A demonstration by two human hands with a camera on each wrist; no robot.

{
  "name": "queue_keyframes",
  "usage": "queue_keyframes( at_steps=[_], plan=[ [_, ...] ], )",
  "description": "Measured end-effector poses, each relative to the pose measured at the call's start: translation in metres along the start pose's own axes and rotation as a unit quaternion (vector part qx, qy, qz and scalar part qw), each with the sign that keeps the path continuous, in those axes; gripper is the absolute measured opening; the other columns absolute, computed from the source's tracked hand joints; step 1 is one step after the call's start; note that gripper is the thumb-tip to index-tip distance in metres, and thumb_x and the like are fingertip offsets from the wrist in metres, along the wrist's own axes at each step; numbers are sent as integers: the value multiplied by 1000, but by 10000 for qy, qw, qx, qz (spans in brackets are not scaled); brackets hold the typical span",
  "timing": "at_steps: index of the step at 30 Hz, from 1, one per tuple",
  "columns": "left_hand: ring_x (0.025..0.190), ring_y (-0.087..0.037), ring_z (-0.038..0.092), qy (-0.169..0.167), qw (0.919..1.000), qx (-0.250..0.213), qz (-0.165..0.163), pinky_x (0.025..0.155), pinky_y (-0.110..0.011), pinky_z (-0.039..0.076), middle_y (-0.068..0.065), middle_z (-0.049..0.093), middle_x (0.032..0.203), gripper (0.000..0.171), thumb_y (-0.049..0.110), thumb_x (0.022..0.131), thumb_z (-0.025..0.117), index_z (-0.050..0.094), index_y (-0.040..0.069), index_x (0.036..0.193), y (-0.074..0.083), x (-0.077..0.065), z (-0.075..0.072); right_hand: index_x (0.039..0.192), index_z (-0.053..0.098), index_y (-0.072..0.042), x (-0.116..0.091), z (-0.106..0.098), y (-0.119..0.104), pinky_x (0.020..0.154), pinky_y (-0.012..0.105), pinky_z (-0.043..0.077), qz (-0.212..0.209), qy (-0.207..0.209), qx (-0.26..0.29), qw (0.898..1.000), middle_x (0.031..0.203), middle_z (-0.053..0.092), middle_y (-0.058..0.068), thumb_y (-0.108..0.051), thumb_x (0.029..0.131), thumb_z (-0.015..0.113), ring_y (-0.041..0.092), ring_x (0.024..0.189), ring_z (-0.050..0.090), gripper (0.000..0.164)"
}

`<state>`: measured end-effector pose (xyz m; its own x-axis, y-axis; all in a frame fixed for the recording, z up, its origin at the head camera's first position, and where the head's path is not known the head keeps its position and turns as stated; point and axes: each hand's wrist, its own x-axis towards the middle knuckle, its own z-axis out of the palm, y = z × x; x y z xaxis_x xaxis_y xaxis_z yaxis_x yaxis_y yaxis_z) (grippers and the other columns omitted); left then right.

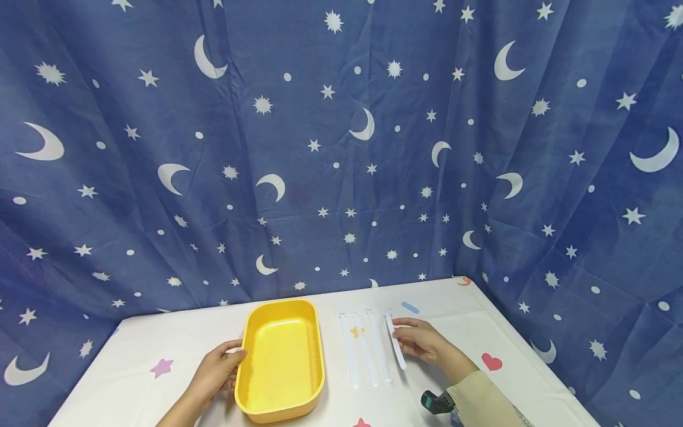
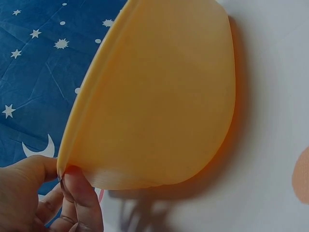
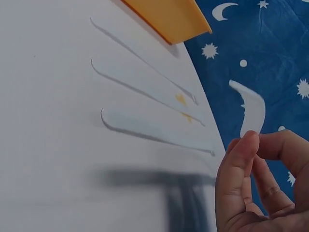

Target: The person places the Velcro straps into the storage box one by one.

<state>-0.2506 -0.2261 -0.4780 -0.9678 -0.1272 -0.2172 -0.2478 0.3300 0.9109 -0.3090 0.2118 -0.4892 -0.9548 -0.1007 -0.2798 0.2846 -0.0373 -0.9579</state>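
Note:
On the left, my left hand (image 1: 216, 369) pinches the rim of a yellow plastic tray (image 1: 283, 367), thumb on one side and fingers on the other. The left wrist view shows the tray's outer wall (image 2: 157, 96) close up, with the rim between thumb and forefinger. My right hand (image 1: 421, 341) pinches a thin white strap (image 1: 396, 344) between thumb and fingers, raised over the table. It bends slightly in the right wrist view, above the fingertips (image 3: 251, 139). Between tray and right hand lie three more white straps (image 1: 365, 353), side by side, each with a wider end pointing away.
The white tablecloth (image 1: 144, 332) carries printed shapes, among them a purple star (image 1: 162, 368) and a red heart (image 1: 491, 362). Behind and to the right hangs a blue curtain (image 1: 309, 178) with moons and stars. A black wrist device (image 1: 437, 402) sits at my right sleeve.

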Motion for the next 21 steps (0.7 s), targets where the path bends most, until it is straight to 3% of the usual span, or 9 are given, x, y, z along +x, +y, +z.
queue_keyframes(
  at_steps=[21],
  plan=[
    [65, -15, 61, 51, 10000, 40, -65, 52, -24, 50, -10, 62, 91, 51, 26, 97, 57, 47, -1, 139, 0, 1, 1, 143, 41, 6, -14, 18, -21, 66, 19, 55, -131, -589, 52, 9982, 95, 66, 7, 0, 86, 64, 9, 75, 65, 62]
  ],
)
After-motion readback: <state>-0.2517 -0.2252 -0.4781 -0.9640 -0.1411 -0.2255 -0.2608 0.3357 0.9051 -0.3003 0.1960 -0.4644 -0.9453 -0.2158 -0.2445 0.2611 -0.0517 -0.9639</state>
